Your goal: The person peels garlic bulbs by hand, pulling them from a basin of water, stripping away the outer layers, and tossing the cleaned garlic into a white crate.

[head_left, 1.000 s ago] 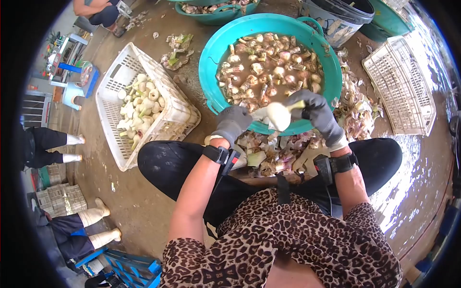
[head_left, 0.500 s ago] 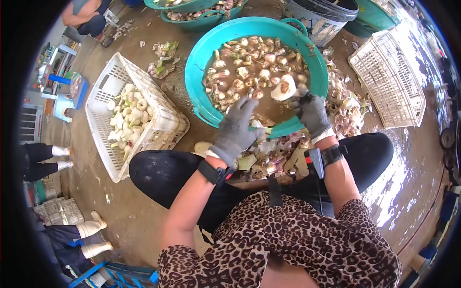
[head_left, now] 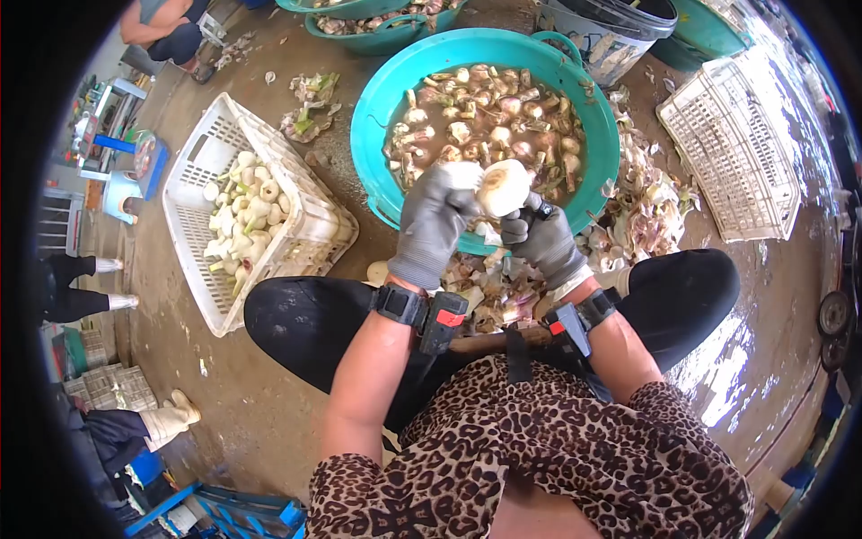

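Observation:
A pale, peeled garlic bulb [head_left: 505, 189] is held between my two gloved hands, over the near rim of a green tub [head_left: 366, 135]. My left hand [head_left: 436, 220] has its fingers closed at the bulb's left side, with a whitish patch by the fingertips. From the lower right my right hand [head_left: 546, 238] grips the bulb, and a small dark piece [head_left: 541, 208] shows on its fingers. Many unpeeled garlic bulbs [head_left: 503, 108] float in the tub's brown water.
On the left a white crate [head_left: 310, 207] contains peeled garlic [head_left: 251, 211]. Papery skins [head_left: 651, 202] are piled right of the tub and below my hands. Another white crate [head_left: 732, 153] leans at right, near a bucket [head_left: 611, 40]. Other people are at the left.
My right hand has brought the garlic bulb left and towards me. My left hand, apart from it before with fingers spread, now closes on its left side.

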{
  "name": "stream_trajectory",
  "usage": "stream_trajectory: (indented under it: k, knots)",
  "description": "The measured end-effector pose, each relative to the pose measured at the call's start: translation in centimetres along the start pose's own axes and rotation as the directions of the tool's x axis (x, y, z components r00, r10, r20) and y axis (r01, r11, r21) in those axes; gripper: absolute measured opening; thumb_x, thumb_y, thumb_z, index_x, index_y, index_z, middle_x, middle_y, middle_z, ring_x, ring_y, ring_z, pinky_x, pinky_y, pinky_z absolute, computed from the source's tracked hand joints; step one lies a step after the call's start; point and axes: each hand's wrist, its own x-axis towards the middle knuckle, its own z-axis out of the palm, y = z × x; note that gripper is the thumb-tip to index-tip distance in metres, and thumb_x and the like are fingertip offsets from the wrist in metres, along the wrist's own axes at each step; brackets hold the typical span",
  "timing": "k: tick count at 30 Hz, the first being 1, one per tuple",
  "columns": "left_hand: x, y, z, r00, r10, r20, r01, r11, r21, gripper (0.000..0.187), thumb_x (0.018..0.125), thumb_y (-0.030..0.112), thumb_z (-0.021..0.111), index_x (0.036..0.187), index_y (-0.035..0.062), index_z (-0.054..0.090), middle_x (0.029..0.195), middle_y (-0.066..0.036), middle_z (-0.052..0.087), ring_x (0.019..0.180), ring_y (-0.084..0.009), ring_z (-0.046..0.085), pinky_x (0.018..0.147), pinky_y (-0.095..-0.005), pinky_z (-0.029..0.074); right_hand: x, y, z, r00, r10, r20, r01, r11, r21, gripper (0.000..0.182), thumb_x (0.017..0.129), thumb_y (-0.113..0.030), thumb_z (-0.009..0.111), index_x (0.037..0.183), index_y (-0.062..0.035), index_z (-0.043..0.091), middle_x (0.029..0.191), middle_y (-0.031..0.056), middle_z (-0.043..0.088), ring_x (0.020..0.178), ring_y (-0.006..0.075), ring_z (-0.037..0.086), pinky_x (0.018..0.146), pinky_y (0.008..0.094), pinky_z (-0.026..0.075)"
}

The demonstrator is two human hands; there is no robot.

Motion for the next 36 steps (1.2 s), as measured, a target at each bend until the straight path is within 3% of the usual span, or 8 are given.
stream_trajectory:
  k: [2,5,6,10,16,21,25,36]
  knots:
    - [0.5,0.7,-0.9,0.998,0.066,0.008,-0.046,0.772,-0.634,0.018,0.08,0.012,0.056,0.09,-0.001,0.049,0.069,-0.002,0.047,0.064,-0.0096,0.047,0.062,-0.0239,0.047,0.0,0.2,-0.2,0.996,-0.055,0.068,0.049,0.995,0.089,0.019,0.079,-0.021,0.046,0.086,-0.0038,0.05,0.065,0.0075,0.051,0.049,0.0161,0.04,0.047,0.0271,0.032]
    - [0.4,1.6,-1.3,0.987,0.112,-0.117,-0.078,0.96,0.268,0.024,0.081,0.021,0.055,0.086,-0.0012,0.047,0.074,-0.007,0.053,0.066,-0.0148,0.052,0.067,-0.0247,0.046,-0.2,-0.7,-0.3,0.995,-0.096,-0.027,0.099,0.983,0.157,0.018,0.079,-0.02,0.046,0.086,-0.0041,0.05,0.067,0.0077,0.052,0.05,0.0159,0.041,0.047,0.0266,0.033]
    - [0.0,1.5,-1.0,0.974,0.012,-0.226,0.157,0.685,0.711,0.038,0.08,0.026,0.056,0.102,-0.0015,0.045,0.094,-0.014,0.053,0.08,-0.0188,0.055,0.067,-0.026,0.048,0.0,-1.3,-0.2,0.986,-0.153,-0.072,0.158,0.985,0.069,0.019,0.079,-0.02,0.046,0.087,-0.0038,0.05,0.066,0.0076,0.051,0.051,0.0158,0.042,0.047,0.0259,0.034]
    - [0.3,1.1,-1.9,0.951,0.291,-0.103,0.056,0.166,0.985,0.064,0.071,0.032,0.067,0.118,0.0014,0.037,0.111,-0.015,0.044,0.098,-0.0218,0.05,0.072,-0.0304,0.048,0.2,-2.1,2.5,0.924,-0.342,-0.173,0.235,0.862,-0.45,0.016,0.082,-0.02,0.046,0.083,-0.0044,0.049,0.065,0.0047,0.05,0.052,0.013,0.045,0.047,0.0232,0.036]
    - [0.2,7.3,0.7,0.934,0.34,-0.108,-0.064,0.459,0.886,0.039,0.071,0.016,0.065,0.105,0.0058,0.051,0.087,-0.005,0.056,0.068,-0.0128,0.057,0.047,-0.0194,0.048,3.6,0.4,6.6,0.979,-0.132,0.157,0.204,0.685,-0.699,0.033,0.085,-0.022,0.05,0.108,0.0011,0.046,0.086,0.0102,0.058,0.079,0.0142,0.057,0.07,0.0247,0.046]
    - [-4.5,20.8,-4.0,0.401,0.824,0.4,0.383,-0.547,0.744,0.049,0.07,0.019,0.065,0.112,0.001,0.046,0.1,-0.01,0.05,0.092,-0.019,0.048,0.077,-0.0286,0.042,7.9,-2.9,-1.7,0.9,-0.3,-0.318,-0.431,-0.496,-0.753,0.043,0.077,-0.039,0.055,0.109,-0.0103,0.052,0.106,0.0131,0.055,0.099,0.0266,0.051,0.086,0.0328,0.038]
    - [-6.2,17.9,-0.5,0.559,0.825,-0.087,-0.013,0.113,0.994,0.043,0.077,0.017,0.058,0.114,-0.0012,0.046,0.101,-0.006,0.052,0.085,-0.0107,0.048,0.075,-0.0231,0.041,11.9,0.8,-8.8,0.862,-0.226,-0.453,-0.506,-0.416,-0.755,0.052,0.071,-0.044,0.058,0.104,-0.0039,0.053,0.109,0.0188,0.052,0.102,0.0312,0.049,0.085,0.0354,0.038]
    - [-0.2,6.6,-1.6,0.966,0.259,-0.02,0.024,-0.013,1.0,0.041,0.076,0.027,0.059,0.109,0.0051,0.048,0.106,-0.013,0.05,0.095,-0.0236,0.053,0.076,-0.0327,0.045,4.7,-3.2,-0.2,0.86,0.251,-0.444,-0.019,-0.853,-0.521,0.034,0.074,-0.025,0.052,0.103,-0.0094,0.055,0.094,0.0166,0.058,0.09,0.032,0.055,0.078,0.037,0.044]
